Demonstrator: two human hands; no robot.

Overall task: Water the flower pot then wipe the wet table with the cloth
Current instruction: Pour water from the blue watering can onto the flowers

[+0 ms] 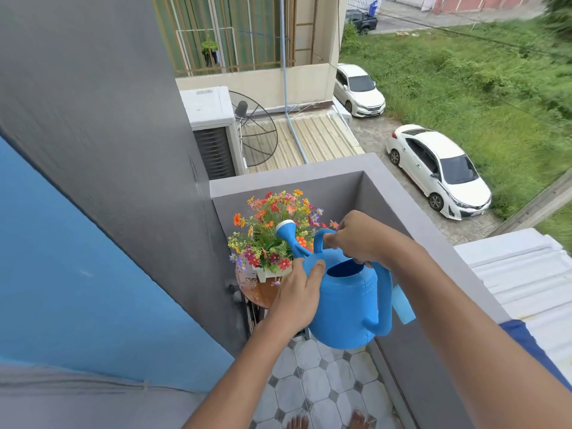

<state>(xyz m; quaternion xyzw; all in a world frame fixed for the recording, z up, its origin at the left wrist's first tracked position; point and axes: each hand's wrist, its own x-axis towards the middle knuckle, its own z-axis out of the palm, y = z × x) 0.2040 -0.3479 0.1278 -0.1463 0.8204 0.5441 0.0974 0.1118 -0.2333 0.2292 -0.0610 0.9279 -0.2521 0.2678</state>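
Note:
A blue watering can [349,308] hangs in the air over the balcony floor, its white-tipped spout [286,228] pointing into the flowers. My right hand [360,238] is shut on the can's top handle. My left hand [298,294] presses flat against the can's left side. The white flower pot [268,274] with colourful flowers [274,230] stands on a small round brown table [255,289], whose top looks wet and shiny. A light blue cloth [402,305] hangs behind the can on the balcony wall.
The grey balcony parapet [418,218] runs along the right and back. A grey and blue wall [108,212] closes the left. Below are tiled floor [312,385] and my bare feet [328,422]. Cars are parked far below outside.

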